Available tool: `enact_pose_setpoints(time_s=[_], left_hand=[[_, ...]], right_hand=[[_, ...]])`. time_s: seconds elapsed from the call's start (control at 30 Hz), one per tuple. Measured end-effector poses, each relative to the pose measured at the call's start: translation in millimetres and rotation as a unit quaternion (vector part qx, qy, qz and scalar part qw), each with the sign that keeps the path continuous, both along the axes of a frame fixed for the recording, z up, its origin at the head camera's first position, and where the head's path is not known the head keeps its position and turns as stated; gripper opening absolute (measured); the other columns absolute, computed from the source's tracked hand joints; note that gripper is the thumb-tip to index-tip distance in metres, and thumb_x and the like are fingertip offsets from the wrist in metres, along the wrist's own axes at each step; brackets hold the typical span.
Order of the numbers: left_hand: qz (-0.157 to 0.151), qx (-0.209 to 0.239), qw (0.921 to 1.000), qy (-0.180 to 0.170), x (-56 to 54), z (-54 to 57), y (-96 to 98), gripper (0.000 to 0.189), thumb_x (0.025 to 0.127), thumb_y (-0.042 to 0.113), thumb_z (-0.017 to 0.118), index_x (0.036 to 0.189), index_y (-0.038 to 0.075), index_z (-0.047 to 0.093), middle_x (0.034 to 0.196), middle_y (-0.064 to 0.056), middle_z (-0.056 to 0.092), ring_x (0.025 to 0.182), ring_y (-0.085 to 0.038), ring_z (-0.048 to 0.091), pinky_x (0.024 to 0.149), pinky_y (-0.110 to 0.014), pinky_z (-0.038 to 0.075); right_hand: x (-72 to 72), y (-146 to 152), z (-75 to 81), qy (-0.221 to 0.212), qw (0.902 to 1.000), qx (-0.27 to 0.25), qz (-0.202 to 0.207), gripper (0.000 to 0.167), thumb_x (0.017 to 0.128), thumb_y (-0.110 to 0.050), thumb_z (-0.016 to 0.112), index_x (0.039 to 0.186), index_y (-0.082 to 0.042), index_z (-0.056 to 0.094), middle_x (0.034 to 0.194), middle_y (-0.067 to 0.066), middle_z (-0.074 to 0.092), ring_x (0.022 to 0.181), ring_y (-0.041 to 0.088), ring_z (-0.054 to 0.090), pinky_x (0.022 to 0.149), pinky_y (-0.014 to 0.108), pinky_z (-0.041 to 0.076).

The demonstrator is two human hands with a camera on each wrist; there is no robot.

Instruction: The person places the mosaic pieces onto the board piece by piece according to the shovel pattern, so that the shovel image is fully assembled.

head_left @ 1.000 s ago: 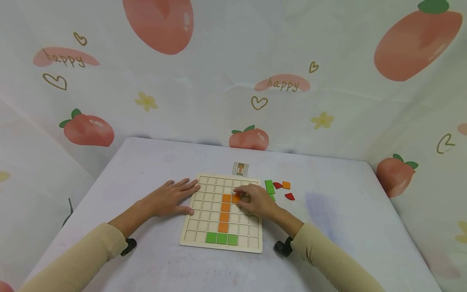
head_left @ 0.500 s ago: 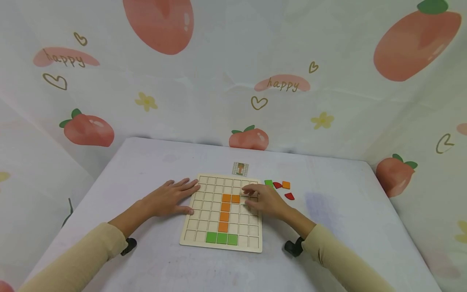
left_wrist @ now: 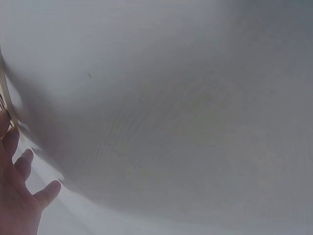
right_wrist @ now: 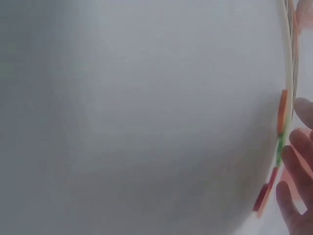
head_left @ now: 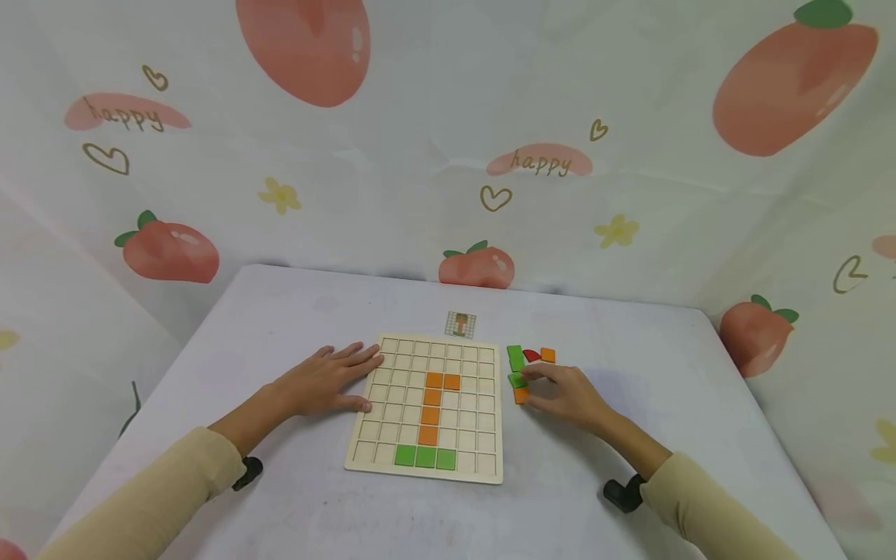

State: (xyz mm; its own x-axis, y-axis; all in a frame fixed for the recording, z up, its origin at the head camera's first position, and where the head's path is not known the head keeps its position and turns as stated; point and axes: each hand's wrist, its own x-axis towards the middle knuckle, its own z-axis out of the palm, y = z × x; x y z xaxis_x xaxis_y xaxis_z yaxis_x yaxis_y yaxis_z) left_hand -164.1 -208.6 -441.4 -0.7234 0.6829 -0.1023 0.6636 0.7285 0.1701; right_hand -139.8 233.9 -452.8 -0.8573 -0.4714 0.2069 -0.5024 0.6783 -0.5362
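Observation:
In the head view a wooden grid board [head_left: 400, 418] lies flat on the table, bearing several orange square tiles [head_left: 431, 397] and a row of green tiles [head_left: 425, 456]. My left hand [head_left: 318, 383], fingers spread, rests at the board's left edge; it also shows in the left wrist view. Just right of the board, my right hand [head_left: 570, 397] hovers with thumb and fingers apart over a loose green tile [head_left: 516, 379] and an orange tile [head_left: 521, 396]. Seen from the right wrist, the fingers [right_wrist: 299, 171] stand beside the loose pieces, and no grip is visible.
More loose green tiles [head_left: 516, 358], a red quarter-round piece [head_left: 532, 355] and an orange tile [head_left: 548, 355] lie past the right hand. A small pattern card [head_left: 460, 324] sits behind the board. A printed cloth [head_left: 392, 194] hangs behind the table [head_left: 294, 482].
My right hand has left the board and moved right to the loose tiles. The orange tile it was touching stays on the board. The left hand keeps its place.

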Motion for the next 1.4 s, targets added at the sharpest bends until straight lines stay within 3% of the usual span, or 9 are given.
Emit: enact_pose_setpoints(time_s=[0.17, 0.37, 0.8, 1.4], left_hand=[[0.001, -0.004, 1.0, 0.001, 0.4, -1.4, -0.8, 0.085, 0.093, 0.065, 0.052, 0.157, 0.013, 0.033, 0.162, -0.008, 0.029, 0.147, -0.037, 0.027, 0.108, -0.067, 0.028], [0.006, -0.005, 1.0, -0.003, 0.8, -2.4, -1.3, 0.086, 0.093, 0.067, 0.05, 0.157, 0.014, 0.032, 0.162, -0.007, 0.028, 0.147, -0.037, 0.027, 0.109, -0.067, 0.027], [0.004, -0.002, 1.0, 0.001, -0.3, -2.7, -1.3, 0.085, 0.093, 0.067, 0.05, 0.157, 0.015, 0.031, 0.163, -0.007, 0.028, 0.147, -0.037, 0.027, 0.109, -0.066, 0.027], [0.002, -0.003, 1.0, 0.001, -0.5, -1.9, -1.4, 0.085, 0.093, 0.067, 0.05, 0.157, 0.014, 0.032, 0.162, -0.007, 0.028, 0.147, -0.037, 0.027, 0.109, -0.066, 0.028]], right_hand=[[6.0, 8.5, -5.1, 0.02, 0.9998, 0.002, 0.003, 0.04, 0.078, -0.007, 0.084, 0.115, -0.001, 0.071, 0.104, 0.0, 0.075, 0.097, 0.019, 0.069, 0.088, 0.045, 0.054], [9.8, 8.2, -6.7, 0.009, 0.9999, -0.003, -0.005, 0.043, 0.077, -0.007, 0.085, 0.116, -0.001, 0.07, 0.104, -0.001, 0.075, 0.098, 0.018, 0.068, 0.091, 0.044, 0.053], [10.1, 2.0, -7.4, 0.022, 0.9994, 0.019, -0.019, 0.039, 0.077, -0.004, 0.084, 0.114, -0.003, 0.071, 0.102, -0.001, 0.074, 0.097, 0.019, 0.068, 0.09, 0.045, 0.054], [5.5, -2.5, 4.7, 0.04, 0.9986, 0.034, -0.008, 0.04, 0.077, -0.009, 0.086, 0.115, -0.005, 0.072, 0.098, -0.003, 0.074, 0.089, 0.014, 0.066, 0.084, 0.043, 0.054]])
